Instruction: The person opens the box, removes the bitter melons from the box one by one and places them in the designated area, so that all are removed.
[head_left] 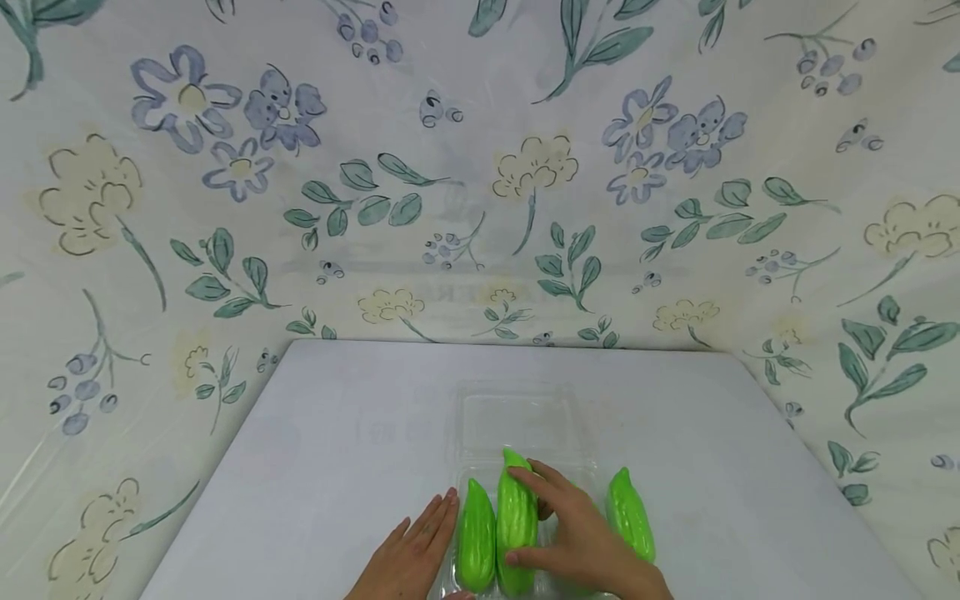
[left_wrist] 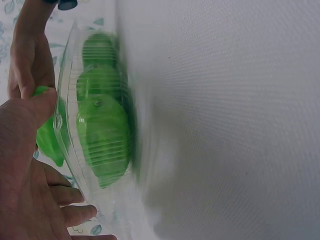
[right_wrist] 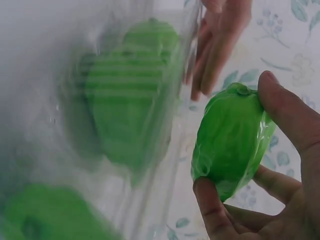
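My right hand point(head_left: 581, 533) holds a glossy green bitter melon point(head_left: 517, 525) between thumb and fingers, raised above a clear plastic clamshell box point(head_left: 453, 575). In the right wrist view this melon point(right_wrist: 232, 140) is apart from the box wall. Another bitter melon point(head_left: 476, 537) lies in the left part of the box. More green shows through the ribbed wall in the left wrist view, its melons point(left_wrist: 105, 135) overlapping. My left hand point(head_left: 416, 546) rests along the box's left side with straight fingers, its thumb point(left_wrist: 42, 102) by the rim.
To the right of the box, a bitter melon point(head_left: 630, 517) lies on the white table point(head_left: 337, 450). The box's clear lid point(head_left: 517, 421) is folded back flat towards the far side. A flowered cloth point(head_left: 480, 167) hangs behind and around the table.
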